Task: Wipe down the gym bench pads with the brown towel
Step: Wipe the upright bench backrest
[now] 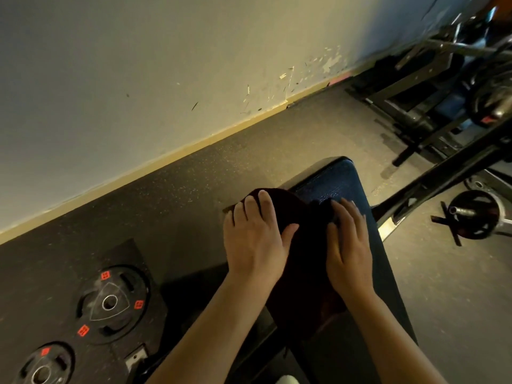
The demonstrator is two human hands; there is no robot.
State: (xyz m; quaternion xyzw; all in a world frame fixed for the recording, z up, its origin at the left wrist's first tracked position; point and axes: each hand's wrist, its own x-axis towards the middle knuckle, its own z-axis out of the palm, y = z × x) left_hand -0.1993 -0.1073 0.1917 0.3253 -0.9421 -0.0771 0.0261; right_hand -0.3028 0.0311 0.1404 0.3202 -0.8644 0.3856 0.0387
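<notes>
Both hands press flat on the brown towel [306, 245], which is spread over the blue bench pad [342, 180]. The left hand [256, 236] lies with its straight fingers over the towel's far left edge; the right hand [349, 245] lies just beside it, fingers extended. Left of the left hand, two black weight plates [112, 303] lie on the floor.

Dark blue bench pad [339, 180] under a dark brown towel [304, 245].

A gym — weight plates [112, 303], padded bench [343, 178].
</notes>
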